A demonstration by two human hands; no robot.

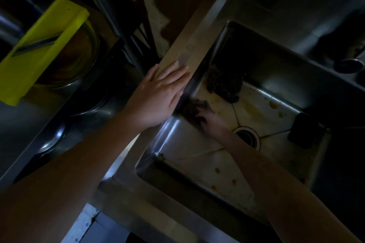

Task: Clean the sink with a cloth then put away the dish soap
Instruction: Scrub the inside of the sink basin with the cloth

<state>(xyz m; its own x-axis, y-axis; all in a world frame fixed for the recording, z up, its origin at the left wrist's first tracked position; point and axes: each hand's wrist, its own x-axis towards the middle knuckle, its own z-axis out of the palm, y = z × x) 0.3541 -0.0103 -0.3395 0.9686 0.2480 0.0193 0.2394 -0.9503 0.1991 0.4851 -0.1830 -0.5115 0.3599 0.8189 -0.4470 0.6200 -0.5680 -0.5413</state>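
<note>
Progress: we judge the wiping under way. Brown stains (pixel 273 105) dot the sink (pixel 189 45) floor, and we cannot make out the soap, so storing it is left.
Cloth (pixel 194 107): dark and bunched on the floor by the left wall, under our fingertips.
Right hand (pixel 212 122): fingers curled, gripping the cloth.
Left hand (pixel 160 94): flat, fingers straight, resting on the rim.

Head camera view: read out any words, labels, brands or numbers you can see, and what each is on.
No text can be read.
The yellow slicer, the sink, the cloth and the dark block in the sink show no lettering.
Small blue marks on the pale surface at the bottom edge are too blurred to read.
</note>
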